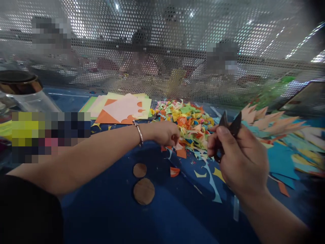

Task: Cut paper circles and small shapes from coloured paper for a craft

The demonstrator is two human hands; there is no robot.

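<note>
My right hand (241,159) is wrapped around a pair of scissors (235,124), its dark blades pointing up and spread apart. My left hand (166,133) reaches over the table with curled fingers, at the left front edge of a heap of coloured paper scraps (184,117). Whatever its fingers may hold is hidden. Below it, two round brown discs (144,191), one smaller than the other, lie flat on the dark blue tabletop (106,213). Loose cuttings, among them a small orange piece (174,171) and a long pale blue strip (213,186), lie between my hands.
Coloured paper sheets (119,108) lie stacked behind my left forearm. Spiky peach paper shapes (269,118) and blue paper (281,159) sit at the right. A clear jar with a dark lid (19,79) stands far left. A perforated metal screen (152,74) rises behind the table.
</note>
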